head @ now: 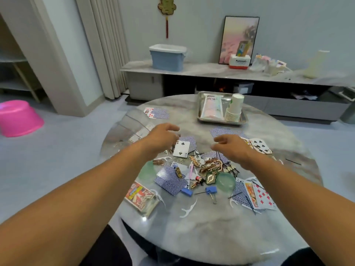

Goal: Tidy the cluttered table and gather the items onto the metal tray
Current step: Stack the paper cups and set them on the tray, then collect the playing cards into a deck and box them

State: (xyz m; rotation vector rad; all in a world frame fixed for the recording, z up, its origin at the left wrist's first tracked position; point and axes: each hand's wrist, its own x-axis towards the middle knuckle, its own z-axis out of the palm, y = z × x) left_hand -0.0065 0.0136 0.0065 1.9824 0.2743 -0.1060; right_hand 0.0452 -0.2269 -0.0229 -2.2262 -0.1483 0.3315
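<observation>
Roughly, two blue binder clips (pixel 199 191), one metal tray (pixel 242 120), two open hands (pixel 163 139)

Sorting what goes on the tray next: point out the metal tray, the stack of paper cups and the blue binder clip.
metal tray (pixel 242 120): head view, on its near right rim.
stack of paper cups (pixel 234 108): head view, mid-stack side.
blue binder clip (pixel 211 189): head view, its blue body.

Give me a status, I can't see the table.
Both hands, left and right, open, holding nothing, over the cards. Tray holds cups and a packet. Clutter still loose.
</observation>
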